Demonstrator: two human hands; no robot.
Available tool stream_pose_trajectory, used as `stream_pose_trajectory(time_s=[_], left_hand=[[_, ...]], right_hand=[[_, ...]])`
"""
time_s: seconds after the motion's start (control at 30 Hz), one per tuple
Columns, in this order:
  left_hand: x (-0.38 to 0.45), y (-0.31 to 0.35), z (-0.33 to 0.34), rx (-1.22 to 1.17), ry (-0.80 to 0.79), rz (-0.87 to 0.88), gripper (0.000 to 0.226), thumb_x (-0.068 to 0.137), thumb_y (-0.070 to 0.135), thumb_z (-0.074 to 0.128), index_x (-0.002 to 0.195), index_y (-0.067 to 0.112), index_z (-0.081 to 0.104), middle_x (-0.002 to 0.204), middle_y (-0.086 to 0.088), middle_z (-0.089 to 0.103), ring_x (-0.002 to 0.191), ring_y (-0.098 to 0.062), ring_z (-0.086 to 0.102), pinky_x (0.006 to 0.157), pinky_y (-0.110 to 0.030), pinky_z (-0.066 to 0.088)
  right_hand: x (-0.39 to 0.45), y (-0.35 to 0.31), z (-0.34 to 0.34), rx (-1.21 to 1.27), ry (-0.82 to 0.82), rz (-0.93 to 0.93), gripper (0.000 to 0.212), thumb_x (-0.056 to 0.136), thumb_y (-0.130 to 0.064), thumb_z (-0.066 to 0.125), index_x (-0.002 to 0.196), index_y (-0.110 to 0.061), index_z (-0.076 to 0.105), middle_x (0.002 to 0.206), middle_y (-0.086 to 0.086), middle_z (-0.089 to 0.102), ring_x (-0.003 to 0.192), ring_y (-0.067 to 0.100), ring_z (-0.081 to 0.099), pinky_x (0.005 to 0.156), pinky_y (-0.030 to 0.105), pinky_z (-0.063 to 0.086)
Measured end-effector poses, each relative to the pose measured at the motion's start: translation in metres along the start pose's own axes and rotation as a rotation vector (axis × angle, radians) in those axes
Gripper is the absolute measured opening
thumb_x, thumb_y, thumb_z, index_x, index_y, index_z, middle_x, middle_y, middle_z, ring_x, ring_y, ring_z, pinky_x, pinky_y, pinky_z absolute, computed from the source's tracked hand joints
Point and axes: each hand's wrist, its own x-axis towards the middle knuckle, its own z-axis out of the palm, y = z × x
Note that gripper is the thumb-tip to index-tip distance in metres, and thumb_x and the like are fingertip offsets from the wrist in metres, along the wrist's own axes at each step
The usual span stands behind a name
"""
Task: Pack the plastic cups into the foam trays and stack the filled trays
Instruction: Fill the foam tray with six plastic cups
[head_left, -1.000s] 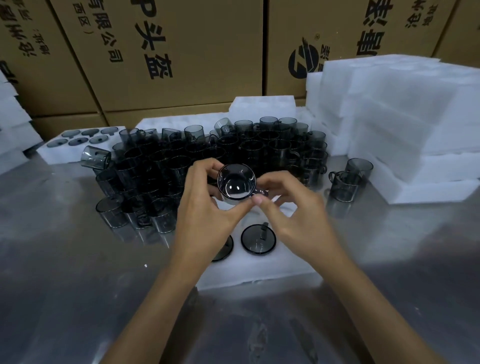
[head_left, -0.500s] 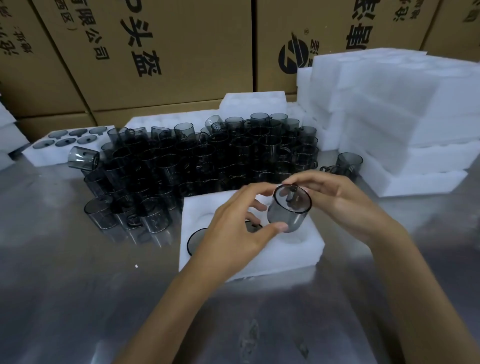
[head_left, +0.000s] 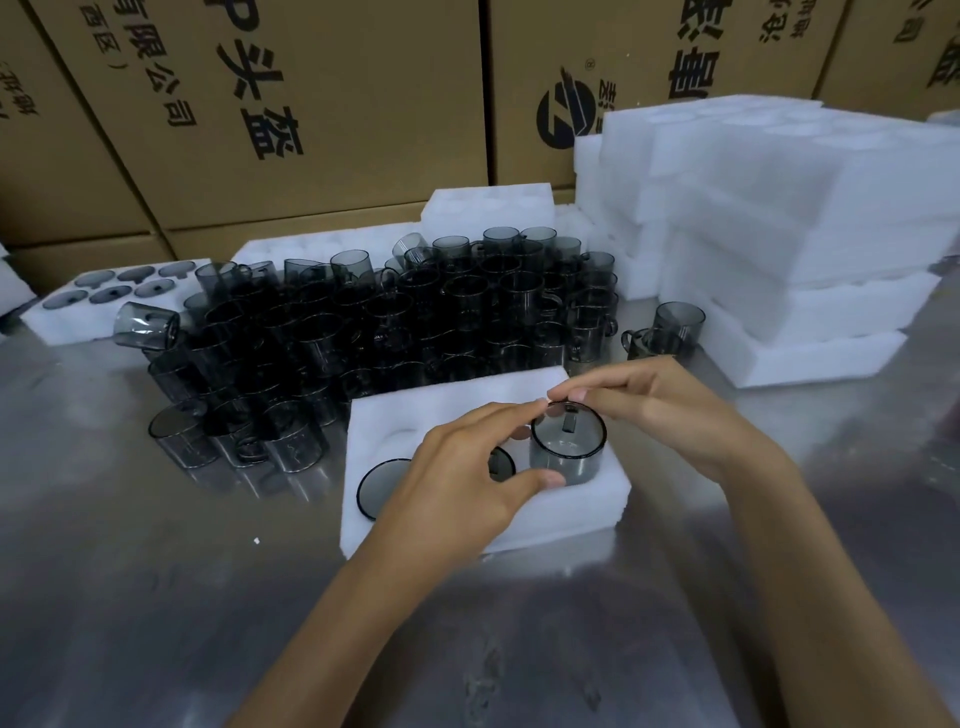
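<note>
Cup (head_left: 567, 448) has come down from mid-air into the near-right pocket of the tray (head_left: 395, 415), partly seated, rim still above the foam, mouth up. Both hands came down with it.

Left hand (head_left: 457, 483): fingers curled, thumb on the cup's near wall, fingertips at the left of the rim, so it's gripping the cup. Right hand (head_left: 660, 405): fingertips pinch the far rim from above, also gripping the cup.

Tray sits on the metal table (head_left: 156, 597), right in front. Two more cups already sunk in the near row: one (head_left: 379, 486) at near-left, flush with the foam, another mostly hidden under the left hand. Far-row pockets look unfilled, partly blocked from view.

Behind the tray: big cluster of loose cups (head_left: 395, 322), mostly upright, one tipped on its side at the left edge. Two stray cups (head_left: 667, 332) stand to the right. Stack of foam trays (head_left: 805, 234) far right, a filled tray (head_left: 114, 296) far left, cardboard boxes (head_left: 260, 104) along the back.
</note>
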Motion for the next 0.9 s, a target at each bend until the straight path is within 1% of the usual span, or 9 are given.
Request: stream_pose_trajectory(time_s=[0.17, 0.27, 0.33, 0.4, 0.5, 0.57, 0.67, 0.77, 0.9], left_hand=[[0.001, -0.004, -0.002, 0.066, -0.073, -0.006, 0.065, 0.080, 0.061, 0.069, 0.139, 0.040, 0.053, 0.120, 0.035, 0.055, 0.119, 0.018, 0.042, 0.094, 0.002, 0.032], [0.001, -0.002, 0.000, 0.073, -0.097, -0.001, 0.071, 0.080, 0.078, 0.048, 0.140, 0.040, 0.051, 0.133, 0.030, 0.053, 0.127, 0.014, 0.038, 0.104, -0.013, 0.034], [0.001, -0.001, 0.000, 0.055, -0.069, 0.019, 0.067, 0.084, 0.075, 0.044, 0.136, 0.034, 0.058, 0.120, 0.031, 0.059, 0.125, 0.011, 0.041, 0.103, -0.014, 0.038], [0.001, 0.001, 0.000, 0.042, -0.036, 0.022, 0.064, 0.083, 0.070, 0.045, 0.131, 0.032, 0.063, 0.109, 0.035, 0.059, 0.121, 0.010, 0.043, 0.099, -0.010, 0.036], [0.003, 0.002, -0.001, 0.009, -0.023, -0.032, 0.059, 0.078, 0.069, 0.051, 0.125, 0.038, 0.066, 0.111, 0.027, 0.063, 0.118, 0.009, 0.046, 0.097, -0.010, 0.039], [0.003, 0.002, -0.002, -0.038, -0.031, -0.087, 0.054, 0.075, 0.066, 0.059, 0.121, 0.041, 0.067, 0.109, 0.022, 0.065, 0.114, 0.009, 0.049, 0.096, -0.011, 0.040], [0.002, 0.000, -0.003, -0.043, -0.039, -0.123, 0.043, 0.076, 0.052, 0.076, 0.117, 0.042, 0.070, 0.109, 0.029, 0.061, 0.114, 0.017, 0.046, 0.094, 0.002, 0.031], [0.001, -0.001, -0.001, -0.032, -0.020, -0.116, 0.040, 0.076, 0.044, 0.081, 0.114, 0.039, 0.071, 0.106, 0.033, 0.059, 0.114, 0.020, 0.043, 0.092, 0.005, 0.027], [0.003, -0.001, 0.000, 0.052, -0.040, -0.051, 0.040, 0.080, 0.044, 0.077, 0.118, 0.033, 0.071, 0.112, 0.035, 0.058, 0.120, 0.016, 0.039, 0.094, 0.006, 0.022]], right_hand=[[0.003, 0.001, 0.002, -0.136, 0.052, 0.014, 0.015, 0.091, -0.015, 0.071, 0.104, -0.019, 0.079, 0.118, -0.009, 0.070, 0.104, -0.009, 0.060, 0.085, 0.003, 0.040], [0.005, 0.007, 0.000, -0.249, 0.095, 0.082, 0.022, 0.088, -0.024, 0.075, 0.107, -0.034, 0.071, 0.122, -0.007, 0.058, 0.107, -0.003, 0.049, 0.082, 0.013, 0.035], [0.006, 0.010, 0.001, -0.261, 0.105, 0.113, 0.023, 0.087, -0.028, 0.076, 0.107, -0.038, 0.068, 0.120, -0.006, 0.056, 0.108, 0.000, 0.047, 0.082, 0.018, 0.033], [0.006, 0.012, 0.001, -0.251, 0.106, 0.107, 0.025, 0.087, -0.028, 0.076, 0.108, -0.038, 0.067, 0.119, -0.009, 0.057, 0.104, -0.009, 0.047, 0.079, 0.012, 0.034], [0.006, 0.012, 0.001, -0.220, 0.096, 0.102, 0.027, 0.088, -0.025, 0.076, 0.112, -0.035, 0.067, 0.120, -0.015, 0.060, 0.102, -0.013, 0.048, 0.075, 0.005, 0.035], [0.005, 0.012, 0.001, -0.193, 0.072, 0.111, 0.027, 0.088, -0.027, 0.074, 0.113, -0.036, 0.067, 0.120, -0.016, 0.061, 0.109, -0.008, 0.051, 0.079, 0.008, 0.035], [0.001, 0.009, 0.000, -0.112, -0.010, 0.156, 0.025, 0.088, -0.036, 0.072, 0.113, -0.040, 0.069, 0.117, -0.009, 0.066, 0.109, -0.002, 0.060, 0.088, 0.015, 0.043], [-0.004, 0.009, -0.005, -0.059, -0.097, 0.189, 0.037, 0.081, -0.044, 0.074, 0.117, -0.042, 0.068, 0.118, -0.013, 0.069, 0.111, -0.005, 0.062, 0.092, 0.017, 0.045], [-0.001, 0.012, -0.003, -0.020, -0.137, 0.219, 0.041, 0.085, -0.025, 0.076, 0.123, -0.036, 0.063, 0.117, -0.009, 0.071, 0.113, 0.006, 0.064, 0.100, 0.027, 0.048]])
